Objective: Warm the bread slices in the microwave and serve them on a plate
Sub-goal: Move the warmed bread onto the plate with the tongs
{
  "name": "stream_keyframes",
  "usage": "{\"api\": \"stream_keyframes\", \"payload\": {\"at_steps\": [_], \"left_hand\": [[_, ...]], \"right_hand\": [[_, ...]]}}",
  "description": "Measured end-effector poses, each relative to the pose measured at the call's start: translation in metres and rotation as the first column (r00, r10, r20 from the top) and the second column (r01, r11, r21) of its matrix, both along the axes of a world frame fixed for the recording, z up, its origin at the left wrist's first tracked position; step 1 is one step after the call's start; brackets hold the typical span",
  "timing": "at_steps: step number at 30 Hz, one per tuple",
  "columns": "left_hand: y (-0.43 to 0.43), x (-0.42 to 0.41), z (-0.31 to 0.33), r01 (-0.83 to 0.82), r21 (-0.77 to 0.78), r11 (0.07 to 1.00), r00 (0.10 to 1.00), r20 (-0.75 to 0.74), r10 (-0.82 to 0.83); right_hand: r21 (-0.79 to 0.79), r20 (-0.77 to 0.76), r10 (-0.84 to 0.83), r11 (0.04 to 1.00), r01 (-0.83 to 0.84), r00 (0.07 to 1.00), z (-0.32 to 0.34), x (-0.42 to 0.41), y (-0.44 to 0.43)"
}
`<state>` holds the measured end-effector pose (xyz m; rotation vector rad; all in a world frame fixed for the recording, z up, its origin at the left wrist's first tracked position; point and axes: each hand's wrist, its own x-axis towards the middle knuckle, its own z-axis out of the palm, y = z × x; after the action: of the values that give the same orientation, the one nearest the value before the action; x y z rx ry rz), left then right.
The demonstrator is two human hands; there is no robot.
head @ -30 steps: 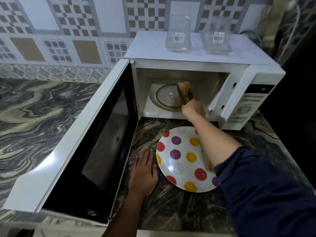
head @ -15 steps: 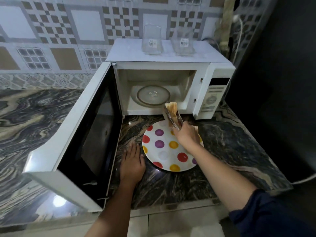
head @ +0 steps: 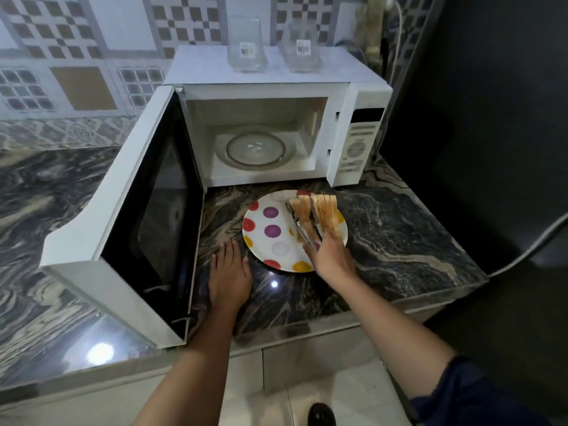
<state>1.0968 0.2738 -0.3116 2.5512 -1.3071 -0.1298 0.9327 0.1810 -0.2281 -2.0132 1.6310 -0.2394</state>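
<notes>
Metal tongs [head: 307, 232] round square bread slices [head: 319, 210]

Overhead light is falling on the scene at a moderate level and dimming toward the right. Two glare spots are showing on the polished counter [head: 399, 241]: a large blown-out one at lower left and a small one near the plate [head: 259, 241]. The microwave [head: 270, 66] top is reading pale and slightly washed out, while its cavity is showing even light. The door [head: 153, 210] glass is showing black with faint reflections. The right side is falling into deep shadow and losing detail. The tongs [head: 302, 233] in the right hand [head: 330, 259] are catching a faint glint. Wide-angle distortion is bending the counter front and tiles [head: 83, 87] at the edges. Focus is running soft overall, and the corners are smearing.
</notes>
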Motion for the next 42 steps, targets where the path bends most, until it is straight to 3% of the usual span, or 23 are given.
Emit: {"api": "stream_keyframes", "payload": {"at_steps": [11, 20, 25, 27, 30, 33, 35, 38, 42], "left_hand": [[0.009, -0.007, -0.003, 0.002, -0.036, 0.999, 1.000, 0.000, -0.002], [0.031, -0.031, 0.002, -0.026, 0.033, 0.999, 0.999, -0.024, 0.027], [0.032, -0.051, 0.023, -0.145, 0.066, 0.987, 0.957, -0.243, 0.157], [0.023, -0.058, 0.049, -0.259, 0.029, 0.965, 0.868, -0.431, 0.246], [0.008, -0.076, 0.092, -0.427, -0.070, 0.901, 0.657, -0.709, 0.256], [-0.007, -0.091, 0.122, -0.554, -0.169, 0.815, 0.291, -0.957, 0.000], [-0.014, -0.097, 0.144, -0.583, -0.254, 0.772, 0.154, -0.967, -0.202], [-0.021, -0.100, 0.176, -0.569, -0.416, 0.709, 0.051, -0.878, -0.475], [-0.021, -0.104, 0.218, -0.547, -0.578, 0.605, 0.012, -0.728, -0.685]], "right_hand": [[0.012, 0.004, -0.030, 0.999, 0.030, 1.000, 0.004, -0.007, 0.006], [0.067, -0.049, 0.012, 0.998, -0.008, 0.999, 0.017, -0.025, 0.014], [0.126, -0.062, 0.106, 0.987, -0.097, 0.992, 0.042, -0.045, 0.014], [0.141, -0.099, 0.156, 0.980, -0.141, 0.983, 0.057, -0.056, 0.011], [0.071, -0.085, 0.154, 0.986, -0.148, 0.984, 0.082, -0.073, 0.003], [-0.033, 0.056, 0.162, 0.986, -0.161, 0.985, 0.107, -0.084, -0.003], [-0.089, 0.168, 0.225, 0.973, -0.213, 0.960, 0.126, -0.090, -0.007], [-0.191, 0.325, 0.364, 0.929, -0.317, 0.873, 0.148, -0.097, -0.013], [-0.280, 0.353, 0.547, 0.836, -0.473, 0.759, 0.171, -0.107, -0.011]]}}
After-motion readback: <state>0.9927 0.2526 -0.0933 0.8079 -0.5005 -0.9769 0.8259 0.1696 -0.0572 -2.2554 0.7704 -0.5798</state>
